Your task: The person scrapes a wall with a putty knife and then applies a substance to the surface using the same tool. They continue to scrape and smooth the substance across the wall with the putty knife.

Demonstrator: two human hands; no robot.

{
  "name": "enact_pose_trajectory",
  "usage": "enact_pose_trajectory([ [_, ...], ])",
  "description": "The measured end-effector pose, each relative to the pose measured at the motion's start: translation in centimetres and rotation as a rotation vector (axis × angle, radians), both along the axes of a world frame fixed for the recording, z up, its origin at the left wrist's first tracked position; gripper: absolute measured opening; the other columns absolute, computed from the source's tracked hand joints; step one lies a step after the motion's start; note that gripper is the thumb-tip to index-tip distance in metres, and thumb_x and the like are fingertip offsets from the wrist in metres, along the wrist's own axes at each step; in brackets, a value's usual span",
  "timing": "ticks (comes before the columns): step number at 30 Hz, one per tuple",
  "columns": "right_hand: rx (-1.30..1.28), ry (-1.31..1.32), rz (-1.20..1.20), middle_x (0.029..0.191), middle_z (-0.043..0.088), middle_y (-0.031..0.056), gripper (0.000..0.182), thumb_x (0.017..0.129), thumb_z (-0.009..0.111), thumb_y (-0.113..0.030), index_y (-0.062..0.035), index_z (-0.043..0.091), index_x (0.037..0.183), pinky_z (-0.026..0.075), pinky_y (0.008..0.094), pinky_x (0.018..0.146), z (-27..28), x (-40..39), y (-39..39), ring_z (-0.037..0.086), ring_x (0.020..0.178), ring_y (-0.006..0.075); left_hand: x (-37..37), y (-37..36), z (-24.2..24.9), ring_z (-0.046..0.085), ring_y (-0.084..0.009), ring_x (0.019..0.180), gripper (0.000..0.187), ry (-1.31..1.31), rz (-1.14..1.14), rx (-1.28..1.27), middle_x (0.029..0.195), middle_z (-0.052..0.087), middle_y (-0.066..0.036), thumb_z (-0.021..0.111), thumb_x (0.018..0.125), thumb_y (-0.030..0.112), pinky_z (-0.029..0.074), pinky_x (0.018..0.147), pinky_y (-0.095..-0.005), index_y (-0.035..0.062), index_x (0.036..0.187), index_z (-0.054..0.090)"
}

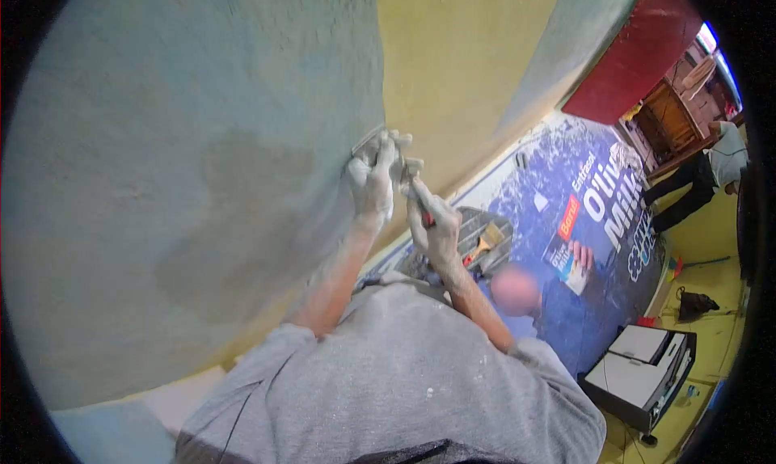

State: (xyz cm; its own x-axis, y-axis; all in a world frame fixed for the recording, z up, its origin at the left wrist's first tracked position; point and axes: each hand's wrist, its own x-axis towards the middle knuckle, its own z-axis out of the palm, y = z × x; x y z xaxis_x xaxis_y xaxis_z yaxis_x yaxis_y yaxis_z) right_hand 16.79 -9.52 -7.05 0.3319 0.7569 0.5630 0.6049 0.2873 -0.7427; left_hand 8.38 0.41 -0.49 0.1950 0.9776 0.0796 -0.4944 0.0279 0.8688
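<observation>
Both of my hands are coated in whitish dust or filler and are raised close to a wall (242, 76) of grey-green and yellow areas. My left hand (373, 177) is closed on a flat scraper blade (369, 138), whose edge is at or very near the wall. Just to its right, my right hand (436, 225) grips a small putty knife (411, 170) with a red handle, its blade pointing up beside my left fingers. The two tools are close together; whether they touch is unclear.
A tray (493, 221) holding a brush (485, 242) lies below my right hand. A printed banner (598, 246) covers the floor. Another person (723, 161) stands far right, near a wooden cabinet (667, 120). A white-and-black appliance (643, 367) sits at lower right.
</observation>
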Motion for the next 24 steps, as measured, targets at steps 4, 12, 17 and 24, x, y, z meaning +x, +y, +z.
enact_pose_trajectory([
  [4,0.032,0.019,-0.002,0.065,0.055,0.0114,0.048,0.077,0.068,0.000,-0.0054,0.062,0.125,0.044,0.0325,0.051,0.1,0.1,0.0,0.054,0.053,0.0196,-0.5,-1.2,-2.1,0.067,-0.0248,0.062,0.019,-0.002,0.023,-0.099,0.099,0.068,-0.017,0.054,0.097,0.014,0.056,0.053,-0.0340,0.0006,0.110,0.056],
  [12,0.037,0.040,0.019,0.066,0.057,0.0120,0.048,0.078,0.068,0.000,-0.0051,0.061,0.125,0.046,0.0328,0.051,0.0,-0.4,-0.5,0.055,0.051,0.0215,-0.5,-1.0,-1.2,0.068,-0.0235,0.063,0.018,-0.040,-0.003,-0.088,0.100,0.068,-0.016,0.054,0.097,0.013,0.055,0.051,-0.0329,0.0001,0.110,0.055],
  [17,0.005,0.036,0.021,0.069,0.058,0.0117,0.046,0.078,0.067,0.003,-0.0032,0.062,0.124,0.045,0.0318,0.053,0.2,-0.3,-0.5,0.055,0.055,0.0195,-0.4,-0.8,-1.1,0.068,-0.0237,0.064,0.017,-0.054,-0.018,-0.078,0.100,0.068,-0.016,0.053,0.098,0.013,0.054,0.050,-0.0322,0.0006,0.109,0.056],
  [24,0.052,-0.088,0.057,0.066,0.052,0.0087,0.058,0.074,0.072,-0.002,-0.0092,0.058,0.130,0.044,0.0357,0.048,-2.5,0.0,-0.7,0.053,0.051,0.0233,-1.9,-1.7,-4.2,0.069,-0.0251,0.067,0.020,-0.075,-0.029,-0.199,0.101,0.068,-0.015,0.054,0.098,0.016,0.057,0.054,-0.0350,0.0008,0.111,0.056],
])
